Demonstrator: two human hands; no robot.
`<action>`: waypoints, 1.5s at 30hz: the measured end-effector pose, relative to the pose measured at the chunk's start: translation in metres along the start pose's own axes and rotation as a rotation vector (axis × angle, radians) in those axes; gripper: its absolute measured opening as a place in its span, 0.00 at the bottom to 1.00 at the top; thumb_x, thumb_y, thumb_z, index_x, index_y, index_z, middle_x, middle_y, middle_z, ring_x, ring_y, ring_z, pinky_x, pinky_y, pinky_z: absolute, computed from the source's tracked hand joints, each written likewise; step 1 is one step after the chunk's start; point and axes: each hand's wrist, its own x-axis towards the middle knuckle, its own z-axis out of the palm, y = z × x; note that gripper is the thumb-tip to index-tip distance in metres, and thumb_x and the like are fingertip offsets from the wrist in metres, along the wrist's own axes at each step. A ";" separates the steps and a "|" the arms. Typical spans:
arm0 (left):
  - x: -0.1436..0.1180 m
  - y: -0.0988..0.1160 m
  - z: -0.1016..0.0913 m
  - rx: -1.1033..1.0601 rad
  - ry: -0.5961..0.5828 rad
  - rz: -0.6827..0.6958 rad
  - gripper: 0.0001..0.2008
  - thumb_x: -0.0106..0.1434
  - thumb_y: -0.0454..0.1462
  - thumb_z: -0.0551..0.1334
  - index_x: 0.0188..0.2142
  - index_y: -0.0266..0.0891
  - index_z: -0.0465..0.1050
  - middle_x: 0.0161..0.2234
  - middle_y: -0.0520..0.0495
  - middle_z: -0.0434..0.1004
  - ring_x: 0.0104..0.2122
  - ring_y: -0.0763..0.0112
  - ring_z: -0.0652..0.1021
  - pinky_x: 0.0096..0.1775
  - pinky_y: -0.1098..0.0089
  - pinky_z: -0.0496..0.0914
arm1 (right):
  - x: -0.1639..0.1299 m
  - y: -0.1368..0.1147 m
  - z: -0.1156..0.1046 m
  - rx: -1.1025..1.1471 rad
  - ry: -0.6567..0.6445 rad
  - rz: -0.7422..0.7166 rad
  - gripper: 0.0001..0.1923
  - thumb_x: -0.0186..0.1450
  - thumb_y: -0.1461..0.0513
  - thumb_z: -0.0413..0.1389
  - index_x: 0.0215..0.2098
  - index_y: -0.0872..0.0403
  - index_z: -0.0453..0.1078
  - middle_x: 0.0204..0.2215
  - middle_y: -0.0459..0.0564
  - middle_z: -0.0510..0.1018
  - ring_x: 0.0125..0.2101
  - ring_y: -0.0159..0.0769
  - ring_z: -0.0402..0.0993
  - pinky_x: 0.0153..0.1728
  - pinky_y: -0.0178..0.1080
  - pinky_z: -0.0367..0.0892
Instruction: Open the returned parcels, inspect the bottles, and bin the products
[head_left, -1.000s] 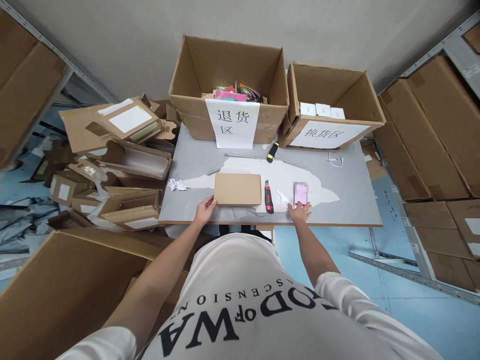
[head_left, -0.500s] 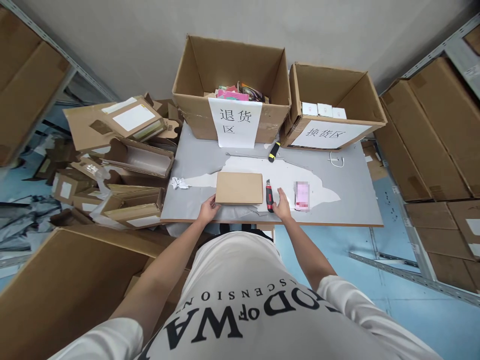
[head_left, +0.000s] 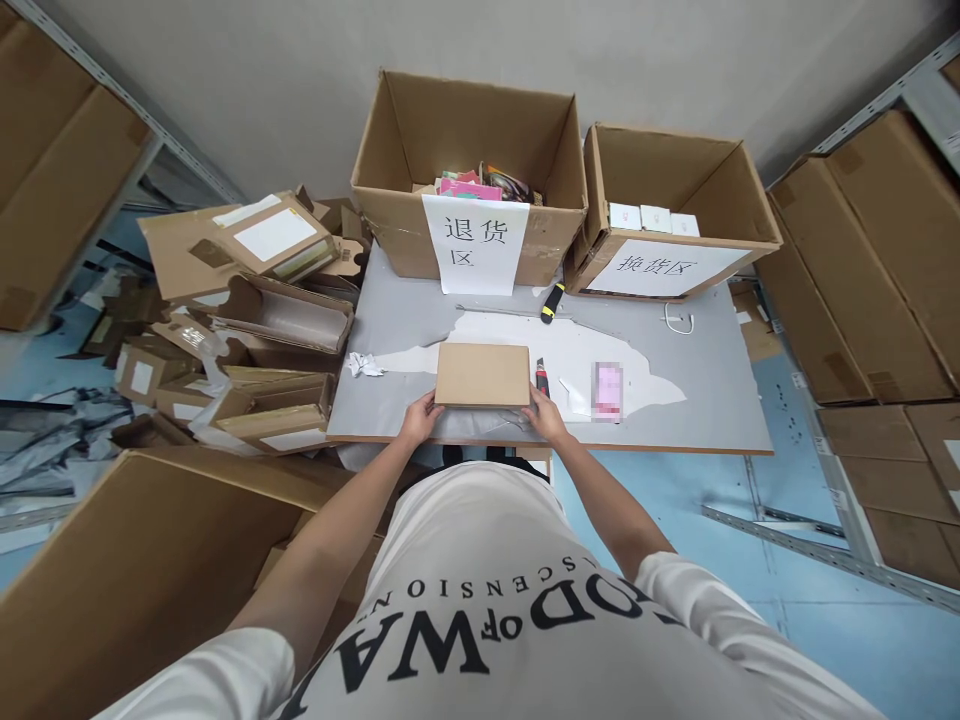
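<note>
A small closed cardboard box point(head_left: 483, 375) lies near the front of the grey table, between my two hands. My left hand point(head_left: 421, 416) grips its lower left corner, fingers against the side. At the lower right corner my right hand point(head_left: 547, 416) holds the other end. Just past my right fingers is a red and black utility knife point(head_left: 541, 376), its handle partly covered by that hand. A pink, blurred-out item point(head_left: 607, 390) rests further right, with a small white scrap point(head_left: 575, 396) beside it.
Two large open cartons stand at the back: one point(head_left: 465, 235) with colourful packages, one point(head_left: 675, 270) with white boxes. A yellow and black cutter point(head_left: 552, 303) lies before them. Flattened and opened boxes point(head_left: 277, 320) pile up left; crumpled paper point(head_left: 365, 366) sits near the table's left edge.
My right hand has moved left, from beside the utility knife to the right end of the cardboard box. The white scrap by the pink item now shows. My left hand stays at the box.
</note>
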 end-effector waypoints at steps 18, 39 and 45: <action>0.002 0.051 0.001 0.016 0.041 0.111 0.35 0.49 0.48 0.70 0.54 0.33 0.70 0.57 0.38 0.70 0.57 0.53 0.70 0.61 0.55 0.60 | 0.017 -0.049 -0.038 -0.014 0.057 0.165 0.24 0.67 0.54 0.48 0.58 0.53 0.67 0.34 0.47 0.81 0.32 0.37 0.75 0.40 0.37 0.67; 0.016 0.061 0.001 -0.036 0.045 0.093 0.41 0.48 0.49 0.71 0.57 0.30 0.67 0.58 0.34 0.67 0.58 0.51 0.69 0.61 0.54 0.61 | 0.045 -0.054 -0.033 0.202 0.212 0.296 0.24 0.64 0.46 0.50 0.39 0.55 0.78 0.39 0.52 0.82 0.41 0.42 0.76 0.43 0.37 0.66; 0.016 0.058 0.003 -0.033 0.066 0.099 0.35 0.52 0.45 0.69 0.56 0.30 0.68 0.58 0.36 0.67 0.58 0.53 0.68 0.62 0.56 0.59 | 0.045 -0.047 -0.025 0.226 0.265 0.310 0.27 0.63 0.43 0.47 0.37 0.55 0.77 0.38 0.53 0.81 0.40 0.43 0.76 0.45 0.40 0.67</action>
